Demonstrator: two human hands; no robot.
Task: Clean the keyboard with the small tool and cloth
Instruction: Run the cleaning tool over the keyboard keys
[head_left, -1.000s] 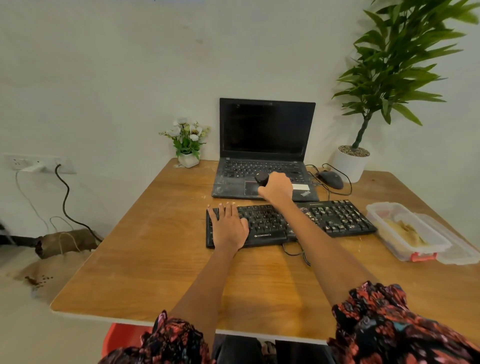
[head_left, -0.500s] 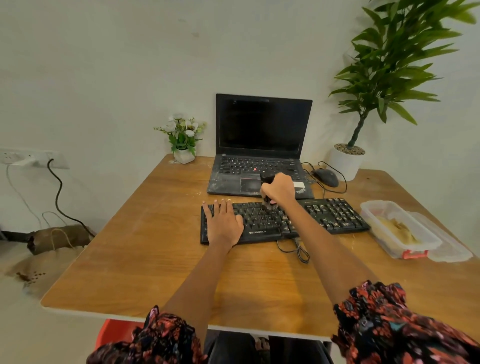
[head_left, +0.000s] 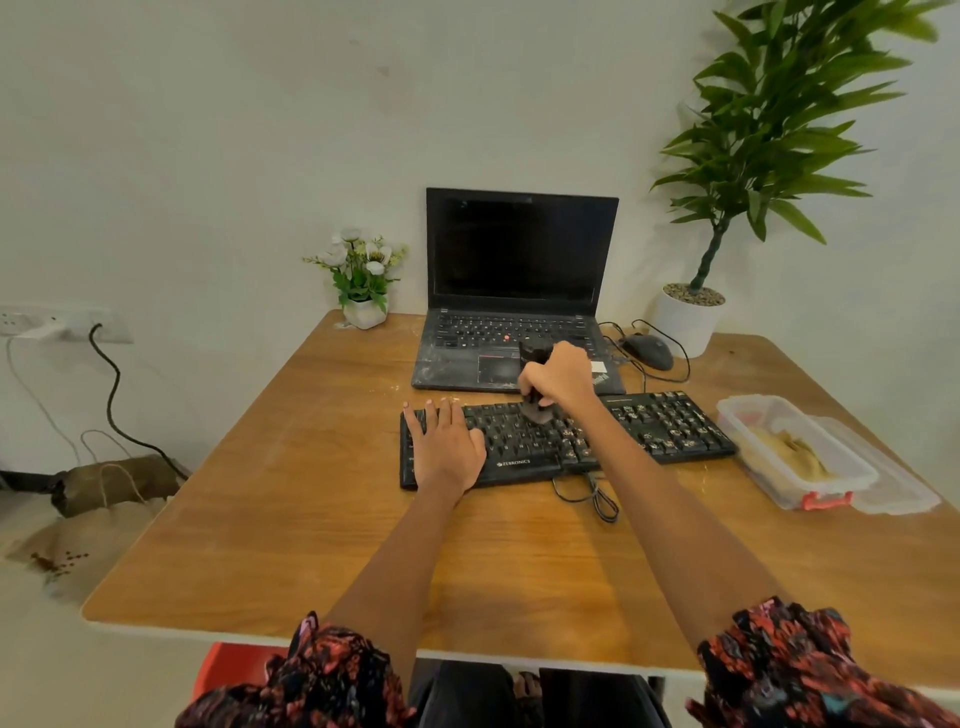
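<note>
A black keyboard lies across the middle of the wooden table, its keys dotted with pale crumbs. My left hand rests flat with spread fingers on the keyboard's left end. My right hand grips a small dark brush; its bristle end touches the top key rows near the middle, and its handle tip sticks up above my fist. No cloth can be made out.
An open black laptop stands behind the keyboard, a mouse and cables to its right. A clear tub with yellowish contents and its lid sit at the right. A flower pot and a tall potted plant stand at the back.
My right hand has come back from over the laptop's palm rest and lowered the brush onto the keyboard's top rows. My left hand has stayed flat on the keyboard's left end.
</note>
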